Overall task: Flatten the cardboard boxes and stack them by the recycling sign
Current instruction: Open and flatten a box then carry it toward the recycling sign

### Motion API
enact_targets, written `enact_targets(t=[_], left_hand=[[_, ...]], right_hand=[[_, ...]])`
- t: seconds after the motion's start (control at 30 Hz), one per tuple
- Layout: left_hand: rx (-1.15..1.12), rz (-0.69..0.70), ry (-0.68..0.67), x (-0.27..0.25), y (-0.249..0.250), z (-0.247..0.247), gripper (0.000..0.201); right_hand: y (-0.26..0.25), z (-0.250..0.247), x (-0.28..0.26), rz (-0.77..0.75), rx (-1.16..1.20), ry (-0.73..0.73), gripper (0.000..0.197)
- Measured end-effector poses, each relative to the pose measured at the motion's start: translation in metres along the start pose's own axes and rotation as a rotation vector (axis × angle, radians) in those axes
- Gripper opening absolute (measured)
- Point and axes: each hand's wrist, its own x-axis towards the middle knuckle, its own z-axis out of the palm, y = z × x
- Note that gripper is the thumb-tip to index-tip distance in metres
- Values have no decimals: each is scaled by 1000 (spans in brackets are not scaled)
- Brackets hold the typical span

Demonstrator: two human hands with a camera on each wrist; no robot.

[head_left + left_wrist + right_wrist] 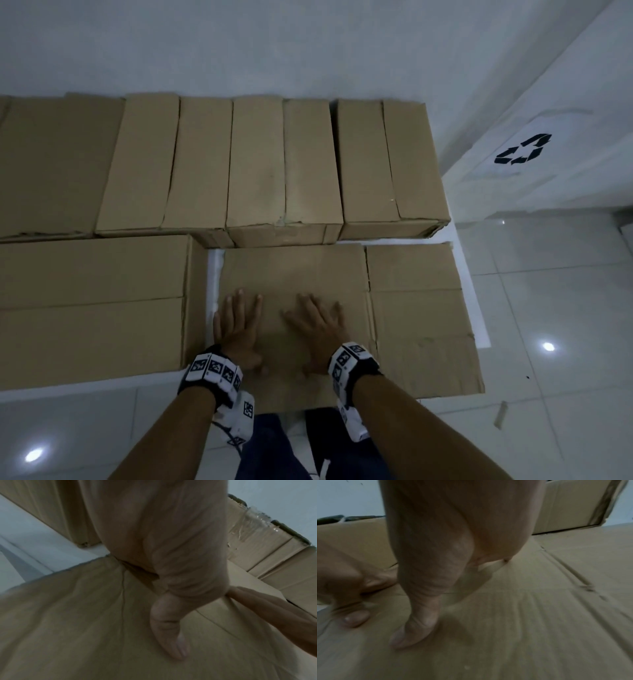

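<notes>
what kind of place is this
Probably a storeroom or a recycling corner indoors. Closed cardboard boxes sit in rows on a glossy tiled floor, and a recycling sign is taped to the white wall.

The head camera looks steeply down from above at the flattened cardboard [294, 274], while both wrist cameras skim close along it, sharing that sheet.

Counts: five assembled cardboard boxes [284, 164] (four in the back row, one front left), one flattened box [411, 308], one recycling sign [524, 149], two hands [236, 322].
</notes>
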Motion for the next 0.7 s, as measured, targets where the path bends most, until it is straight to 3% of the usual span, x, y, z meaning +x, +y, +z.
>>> enact_targets(t=[0.23,0.43,0.7], left_hand=[[-24,-12,-60,-9,5,-10,140],[-21,9,-98,-12,4,-13,147],[-6,13,-66,-17,5,-15,147]], right_hand=[[80,-4,-50,329,102,-4,144],[143,3,-111,548,182,-41,142],[150,-5,-142,786,268,-32,127]])
